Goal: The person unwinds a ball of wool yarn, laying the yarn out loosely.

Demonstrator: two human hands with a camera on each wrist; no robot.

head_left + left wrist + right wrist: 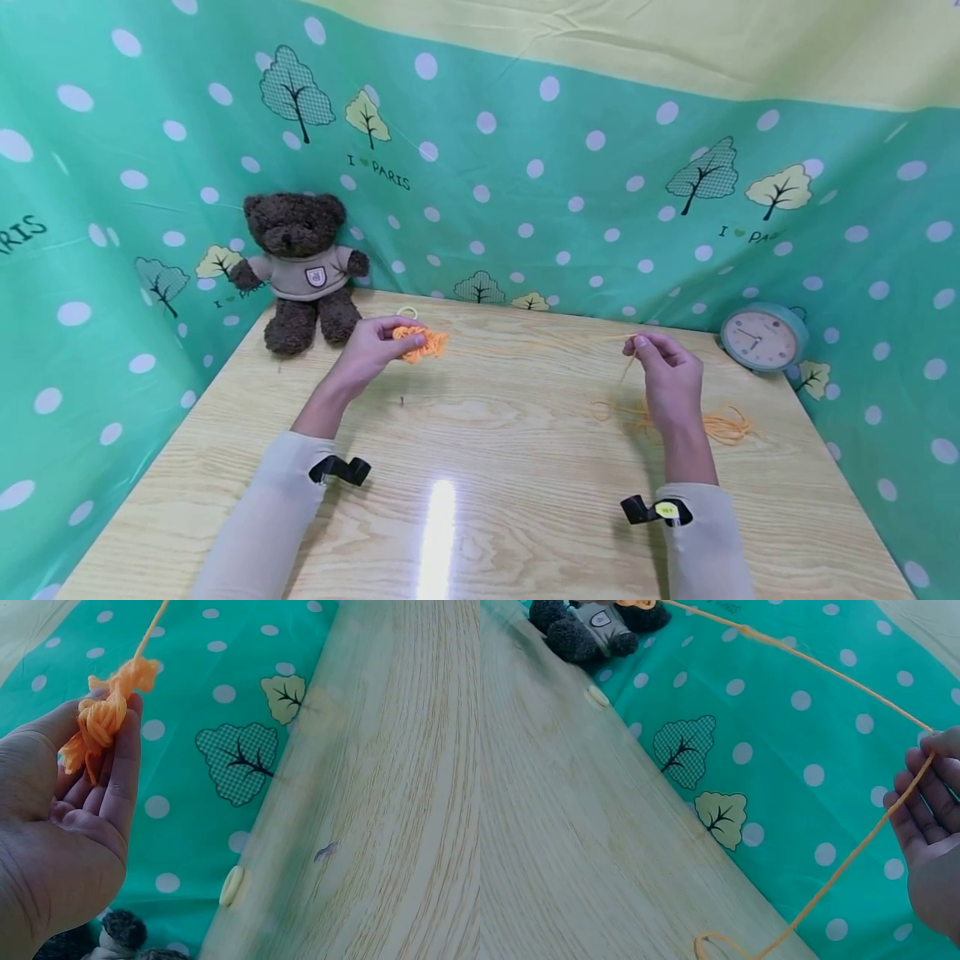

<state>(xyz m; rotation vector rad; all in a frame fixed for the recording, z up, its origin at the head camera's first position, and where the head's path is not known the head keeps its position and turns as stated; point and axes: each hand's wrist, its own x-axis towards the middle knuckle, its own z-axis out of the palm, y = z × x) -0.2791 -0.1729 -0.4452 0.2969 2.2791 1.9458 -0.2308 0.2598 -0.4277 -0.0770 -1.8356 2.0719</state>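
A bunched piece of orange yarn work [423,343] is pinched between the thumb and fingers of my left hand [373,348], raised above the table. In the left wrist view the orange yarn bundle [105,720] looks looped and knotted, with one strand leading up from it. That yarn strand [832,673] runs fairly straight across to my right hand [672,379], which pinches it between thumb and forefinger. Below the right hand [937,802] the strand hangs down to the table. Loose orange yarn [727,427] lies in loops there, partly hidden behind the right wrist.
A brown teddy bear [300,267] in a grey top sits at the back left. Near it lies a pale yellow ring [407,312]. A round teal clock [763,337] stands at the back right. A tiny dark object [402,401] lies on the wooden table [525,475]. Green patterned cloth [510,200] hangs behind.
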